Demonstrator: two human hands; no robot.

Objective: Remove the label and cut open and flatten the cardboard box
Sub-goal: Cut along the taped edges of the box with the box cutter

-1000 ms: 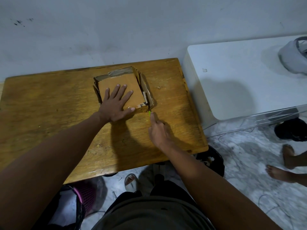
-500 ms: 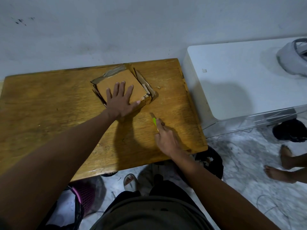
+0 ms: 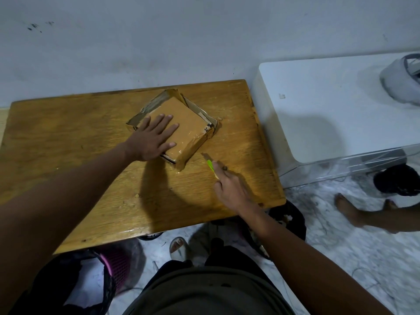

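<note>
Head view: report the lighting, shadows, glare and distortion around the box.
Head view: dim, bluish light; the left hand and forearm cast a broad dark shadow on the wooden table near the cardboard box; glossy glare shows on the box's taped near edge and the table's front rim; wide-angle bending curves the table edges; the green cutter in the right hand looks slightly soft.

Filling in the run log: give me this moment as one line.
left hand: flat on cardboard box | right hand: holds green cutter, blade beside box, not touching | box: on wooden table, not flattened
</note>
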